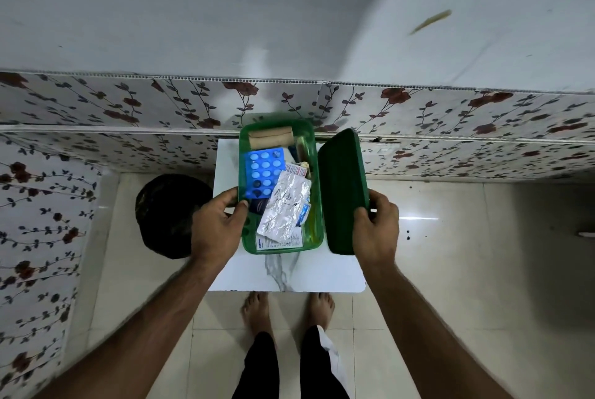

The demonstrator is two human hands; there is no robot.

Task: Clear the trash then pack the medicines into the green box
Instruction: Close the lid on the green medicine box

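A translucent green box (317, 205) stands on a small white marble-look table (309, 273). Inside it lie a blue blister pack (264, 170), a crumpled silver foil strip (285, 208), a beige bandage roll (270, 138), a small white carton (280, 242) and other medicines. My left hand (219, 224) grips the box's left rim, thumb over the edge. My right hand (375, 228) holds the dark green lid (343, 189), which stands on its edge just right of the box.
A dark round trash bin (167, 215) stands on the floor left of the table. A floral-patterned wall runs behind and along the left. Pale floor tiles lie to the right. My bare feet (286, 308) are at the table's near edge.
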